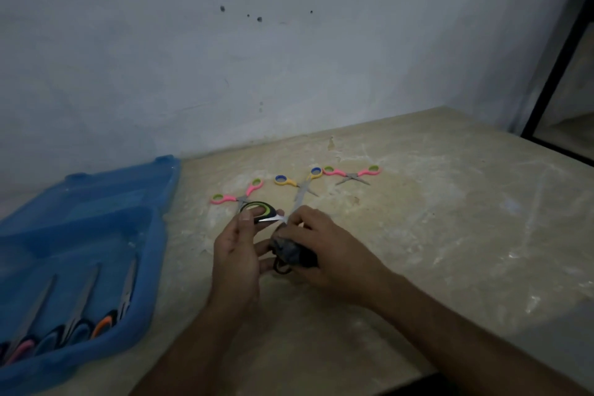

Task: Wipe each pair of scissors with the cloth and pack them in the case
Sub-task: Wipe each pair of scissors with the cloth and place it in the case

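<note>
- On the table I count three pairs of small scissors lying loose: pink scissors with green rings nearest my hands, yellow scissors with blue rings in the middle, and a second pink pair farthest right.
- All three lie with their handles spread apart, in a loose row between my hands and the wall.
- A fourth pair, the black and green scissors, is in my left hand; my fingers are curled round its handle, with the thumb up beside the ring.
- Its short blade points right, toward my right hand.
- My right hand clutches one dark cloth, bunched into a wad, and its fingertips pinch at the blade's tip.
- One blue case sits open at the table's left edge, its lid leaning back toward the wall.
- In the case's near tray I can make out at least four larger pairs lying side by side, blades pointing away from me: one with an orange handle, dark-handled ones, and one with a pink handle.
- The exact count there is blurred at the frame's corner.
</note>
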